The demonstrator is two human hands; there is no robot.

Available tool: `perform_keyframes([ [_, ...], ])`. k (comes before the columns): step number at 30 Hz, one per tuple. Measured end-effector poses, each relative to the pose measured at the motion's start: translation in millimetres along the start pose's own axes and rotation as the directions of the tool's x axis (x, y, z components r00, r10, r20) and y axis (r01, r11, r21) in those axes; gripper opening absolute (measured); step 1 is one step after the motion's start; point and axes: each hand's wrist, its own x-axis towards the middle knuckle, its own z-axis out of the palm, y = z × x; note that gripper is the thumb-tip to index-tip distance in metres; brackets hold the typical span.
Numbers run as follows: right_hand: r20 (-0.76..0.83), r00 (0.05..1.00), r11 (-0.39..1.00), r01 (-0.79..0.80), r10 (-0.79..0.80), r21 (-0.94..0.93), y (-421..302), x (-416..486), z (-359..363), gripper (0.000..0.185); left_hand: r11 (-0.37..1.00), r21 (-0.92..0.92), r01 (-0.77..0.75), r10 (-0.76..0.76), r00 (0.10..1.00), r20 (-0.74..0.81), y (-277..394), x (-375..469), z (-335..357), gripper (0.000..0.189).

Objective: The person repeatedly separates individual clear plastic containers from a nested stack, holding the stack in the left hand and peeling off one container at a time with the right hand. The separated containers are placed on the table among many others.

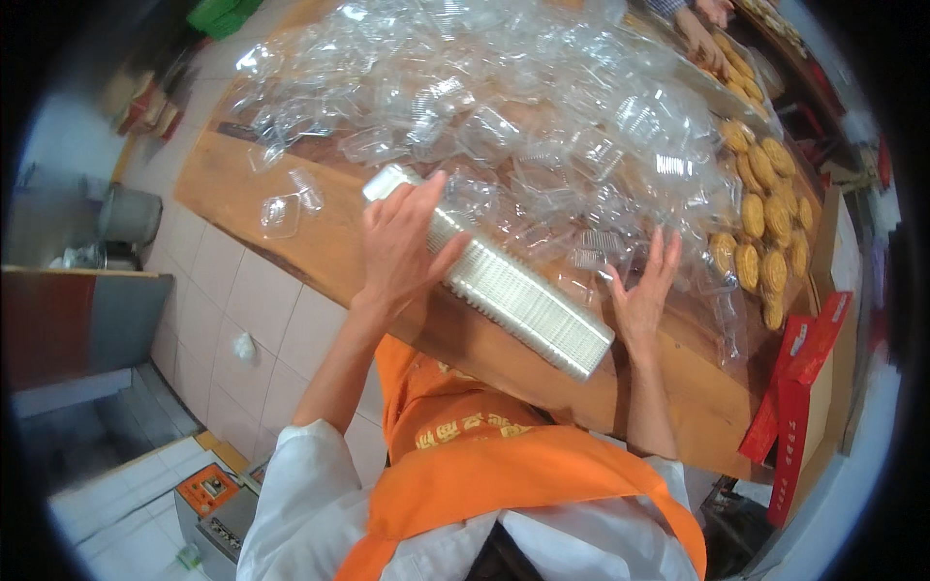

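A long nested stack of clear plastic trays [523, 298] lies slantwise near the front edge of the wooden table [458, 327]. My left hand [403, 232] rests over the stack's far left end, thumb and fingers spread across it; whether it grips the stack is hard to tell. To the right of the stack, my right hand [645, 301] is raised with its fingers apart and holds nothing. Beyond both hands spreads a large heap of loose clear plastic trays [494, 131]. Two loose trays [280, 216] lie apart at the left.
Golden oval pastries [777, 218] are piled at the right. Another person's hand [701, 47] reaches over more pastries at the top right. Red cardboard boxes [792, 407] stand by the right table edge. Left of the table are a tiled floor [247, 290] and a grey bin [131, 214].
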Motion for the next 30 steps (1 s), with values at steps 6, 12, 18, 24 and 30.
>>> perform_keyframes([
  [6,0.231,0.968,0.991,-0.117,0.098,0.069,-1,-15,-50,0.094,0.997,0.068,-0.030,0.024,0.996,0.086,-6,29,14,0.046],
  [12,0.230,0.964,0.991,-0.128,0.136,-0.048,12,-50,-67,0.082,0.994,0.107,0.032,-0.051,0.984,0.172,-5,16,13,0.028],
  [18,0.188,0.967,0.984,-0.179,0.174,0.010,11,-68,-67,0.070,0.989,0.116,0.097,-0.116,0.978,0.175,7,-6,-7,0.030],
  [24,0.042,0.993,0.992,-0.111,0.109,0.060,-24,-96,-87,0.057,0.994,0.005,0.111,-0.110,0.988,0.105,1,-11,-11,0.025],
  [30,0.146,0.958,0.778,-0.287,0.248,0.559,-65,-101,-50,0.053,0.948,-0.104,0.300,-0.301,0.954,-0.001,-38,-24,-27,0.028],
])
